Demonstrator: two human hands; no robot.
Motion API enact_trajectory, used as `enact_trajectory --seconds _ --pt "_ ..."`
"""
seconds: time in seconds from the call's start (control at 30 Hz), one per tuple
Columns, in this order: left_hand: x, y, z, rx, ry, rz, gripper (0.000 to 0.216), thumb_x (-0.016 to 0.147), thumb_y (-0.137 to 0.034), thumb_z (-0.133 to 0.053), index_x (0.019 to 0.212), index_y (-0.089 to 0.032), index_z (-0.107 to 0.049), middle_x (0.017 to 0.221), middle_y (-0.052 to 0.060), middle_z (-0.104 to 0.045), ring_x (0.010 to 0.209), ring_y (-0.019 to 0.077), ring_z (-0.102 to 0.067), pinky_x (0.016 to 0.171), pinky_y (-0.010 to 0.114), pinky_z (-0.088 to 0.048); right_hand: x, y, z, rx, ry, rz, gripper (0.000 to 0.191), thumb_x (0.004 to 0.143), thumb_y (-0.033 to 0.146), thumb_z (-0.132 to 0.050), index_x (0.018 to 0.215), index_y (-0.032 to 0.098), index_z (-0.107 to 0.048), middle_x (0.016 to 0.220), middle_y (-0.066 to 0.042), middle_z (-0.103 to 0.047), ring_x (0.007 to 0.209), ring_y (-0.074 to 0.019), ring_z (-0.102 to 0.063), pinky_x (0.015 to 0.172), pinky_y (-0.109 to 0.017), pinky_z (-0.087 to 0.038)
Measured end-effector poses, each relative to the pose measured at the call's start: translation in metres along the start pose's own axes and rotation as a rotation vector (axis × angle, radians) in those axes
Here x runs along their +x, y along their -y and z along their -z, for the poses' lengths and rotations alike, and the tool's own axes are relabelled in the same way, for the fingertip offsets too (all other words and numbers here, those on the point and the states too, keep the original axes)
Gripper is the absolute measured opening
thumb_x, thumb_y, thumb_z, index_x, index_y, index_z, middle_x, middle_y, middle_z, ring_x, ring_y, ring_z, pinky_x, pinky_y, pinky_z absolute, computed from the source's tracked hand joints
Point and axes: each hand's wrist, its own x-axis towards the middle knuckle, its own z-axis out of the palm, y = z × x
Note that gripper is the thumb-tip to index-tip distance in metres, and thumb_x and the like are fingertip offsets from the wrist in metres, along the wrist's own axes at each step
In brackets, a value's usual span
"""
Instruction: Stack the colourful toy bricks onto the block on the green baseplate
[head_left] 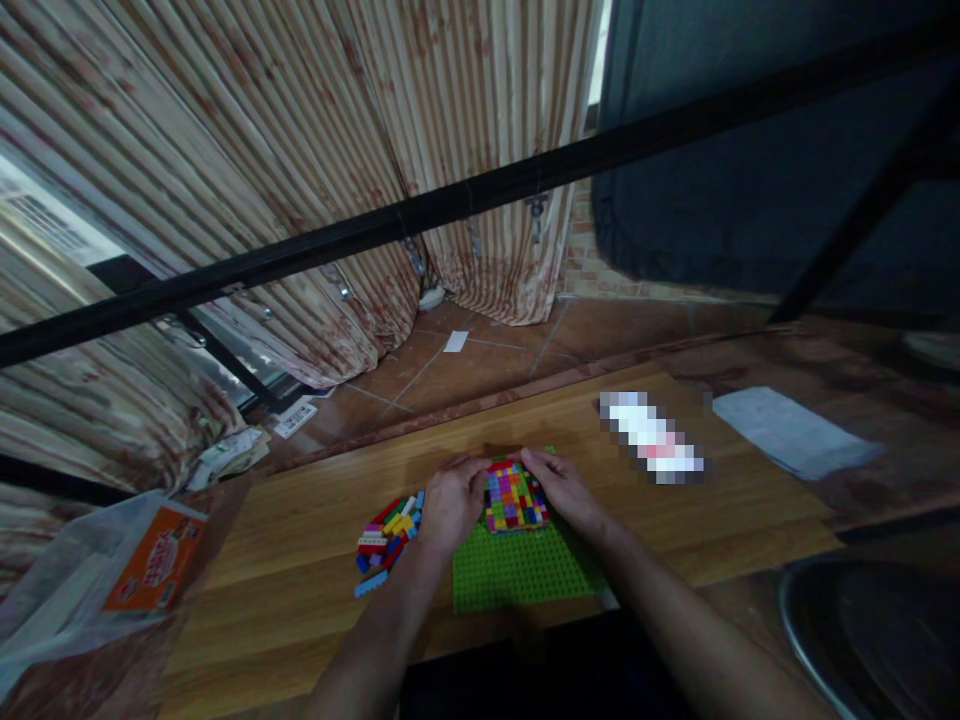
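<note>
A bright green studded baseplate (517,570) lies on the wooden table (300,560) in front of me. A block of many-coloured bricks (513,498) sits on its far part. My left hand (451,505) curls against the block's left side. My right hand (561,487) closes round its right and far edge. Both hands grip the block between them. A loose pile of coloured bricks (388,538) lies on the table just left of my left hand.
A clear plastic bag with an orange label (154,560) lies at the table's left end. A blurred white object (652,440) and a white sheet (795,432) lie on the right. A black bar (480,195) crosses above. A round metal rim (810,625) shows at bottom right.
</note>
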Motion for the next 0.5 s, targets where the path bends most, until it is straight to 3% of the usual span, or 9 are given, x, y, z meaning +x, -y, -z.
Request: enact_trajectory --seconds 0.17,0.5 --pt "0.001 -0.003 0.003 0.021 0.019 0.004 0.024 0.088 -0.020 -0.047 0.099 -0.024 -0.068 0.097 0.002 -0.070 0.091 0.0158 -0.063 0.087 0.029 -0.048 0.007 0.000 -0.009 0.002 -0.039 0.027 0.039 0.079 0.054 -0.056 0.074 0.017 -0.070 0.070 -0.002 -0.066 0.068 -0.0166 -0.058 0.063 -0.027 -0.044" --pt "0.001 -0.002 0.006 -0.131 0.026 0.069 0.022 0.086 -0.021 -0.051 0.096 -0.025 -0.070 0.096 0.001 -0.072 0.090 0.0161 -0.065 0.086 0.029 -0.048 0.010 -0.007 -0.014 0.018 -0.088 0.011 0.032 0.074 0.047 -0.061 0.075 0.018 -0.073 0.072 -0.002 -0.067 0.067 -0.0154 -0.058 0.063 -0.026 -0.044"
